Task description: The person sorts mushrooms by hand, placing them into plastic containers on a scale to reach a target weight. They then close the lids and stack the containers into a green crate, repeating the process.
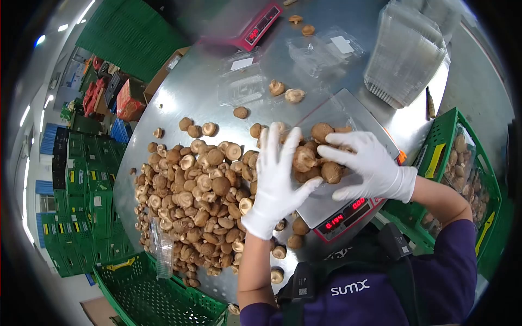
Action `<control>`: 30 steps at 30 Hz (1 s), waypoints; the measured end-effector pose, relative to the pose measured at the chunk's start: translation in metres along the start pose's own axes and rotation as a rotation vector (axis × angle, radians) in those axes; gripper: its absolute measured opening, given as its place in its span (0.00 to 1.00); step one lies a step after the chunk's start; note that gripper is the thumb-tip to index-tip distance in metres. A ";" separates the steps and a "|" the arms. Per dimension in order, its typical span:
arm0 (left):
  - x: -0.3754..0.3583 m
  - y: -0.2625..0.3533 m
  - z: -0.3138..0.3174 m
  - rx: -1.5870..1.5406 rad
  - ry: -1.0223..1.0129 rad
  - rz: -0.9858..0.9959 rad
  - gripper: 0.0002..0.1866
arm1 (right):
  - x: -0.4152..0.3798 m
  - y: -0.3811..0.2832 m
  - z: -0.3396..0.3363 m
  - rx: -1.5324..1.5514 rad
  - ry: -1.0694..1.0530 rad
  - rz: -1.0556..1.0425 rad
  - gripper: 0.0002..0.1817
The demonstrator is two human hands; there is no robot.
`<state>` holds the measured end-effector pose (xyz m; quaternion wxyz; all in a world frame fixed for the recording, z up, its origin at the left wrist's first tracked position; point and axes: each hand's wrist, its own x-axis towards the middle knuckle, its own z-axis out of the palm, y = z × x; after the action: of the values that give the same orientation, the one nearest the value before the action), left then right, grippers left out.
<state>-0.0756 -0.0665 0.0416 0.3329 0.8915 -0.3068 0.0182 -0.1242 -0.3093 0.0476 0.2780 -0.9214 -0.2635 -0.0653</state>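
My left hand [278,179], in a white glove, has its fingers stretched out beside several brown mushrooms [304,158]. These mushrooms sit in a clear plastic tray on a red-edged digital scale [375,204], whose display reads 0.194. My right hand [370,165], also gloved, spreads its slightly curved fingers over the right side of the same mushrooms and touches them. Parts of the tray are hidden behind both hands. Left of my left hand lies a large heap of loose mushrooms [201,204] on the metal table [190,70].
A stack of clear trays [405,54] stands at the back right. Loose clear trays [244,89] and a second scale [261,27] are farther back. A green crate [484,163] with packed mushrooms is at the right; another green crate [157,293] is at the near left.
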 end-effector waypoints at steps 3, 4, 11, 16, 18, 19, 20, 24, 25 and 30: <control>0.000 -0.022 0.015 -0.072 -0.086 0.002 0.40 | -0.007 -0.008 0.025 -0.168 0.029 -0.016 0.36; 0.000 -0.031 0.019 -0.123 -0.082 0.015 0.38 | -0.007 -0.006 0.027 -0.068 0.071 0.020 0.34; 0.004 -0.030 0.022 -0.105 0.174 0.080 0.25 | -0.008 0.000 0.029 0.462 0.273 0.346 0.25; 0.006 -0.020 0.037 -0.256 0.397 0.036 0.31 | -0.003 -0.005 0.034 0.439 0.379 0.294 0.25; -0.006 -0.004 0.029 -0.431 0.488 0.029 0.33 | 0.002 -0.029 0.036 0.664 0.459 0.318 0.25; -0.016 0.009 0.021 -0.532 0.488 -0.022 0.31 | 0.003 -0.044 0.034 0.828 0.492 0.336 0.26; -0.027 0.016 0.016 -0.575 0.499 0.005 0.31 | 0.000 -0.048 0.033 0.811 0.379 0.336 0.26; -0.086 0.031 0.008 -0.595 0.409 0.055 0.38 | 0.004 -0.106 0.070 1.226 0.338 0.547 0.24; -0.103 0.028 0.011 -0.556 0.396 -0.036 0.39 | 0.003 -0.115 0.082 1.113 0.281 0.557 0.23; -0.192 0.002 -0.007 -0.090 0.333 -0.301 0.38 | -0.006 -0.165 0.141 1.037 -0.181 0.580 0.24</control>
<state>-0.2308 0.0391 0.0022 0.4172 0.8961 -0.1118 0.1019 -0.2190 -0.1182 0.0070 0.6743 -0.7018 -0.0216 0.2287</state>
